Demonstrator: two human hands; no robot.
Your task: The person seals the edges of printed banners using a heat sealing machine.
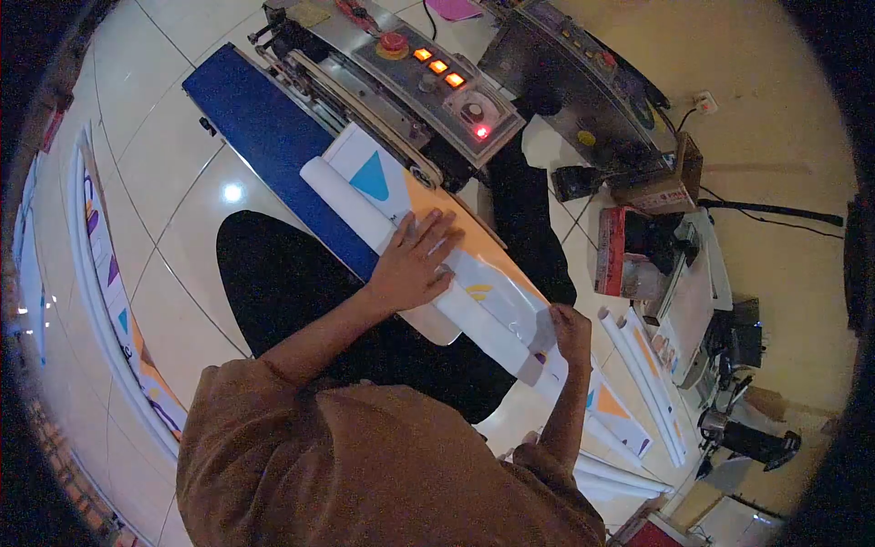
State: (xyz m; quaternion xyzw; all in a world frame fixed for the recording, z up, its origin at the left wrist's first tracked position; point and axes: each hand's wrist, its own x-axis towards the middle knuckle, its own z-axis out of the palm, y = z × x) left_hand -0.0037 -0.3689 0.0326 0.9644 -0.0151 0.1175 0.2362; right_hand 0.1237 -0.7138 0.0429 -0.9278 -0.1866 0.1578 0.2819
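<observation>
A long printed banner (pixel 488 242), white with orange and teal shapes, lies partly rolled along the machine's side. Its white rolled edge (pixel 351 205) runs nearest my body. My left hand (pixel 415 262) rests on the banner with its fingers spread. Farther right, my right hand (pixel 571 335) is closed around the banner's orange edge. The banner's far end reaches onto the blue conveyor belt (pixel 264 137), beside the band sealer (pixel 410 82), whose orange and red lights are lit.
Another machine (pixel 583 82) stands behind the sealer. More printed banners lie on the tiled floor at left (pixel 109 273) and rolled ones at right (pixel 643 383). A cardboard box (pixel 661 182), a red box (pixel 612 251) and a black power cord (pixel 775 210) are near the wall.
</observation>
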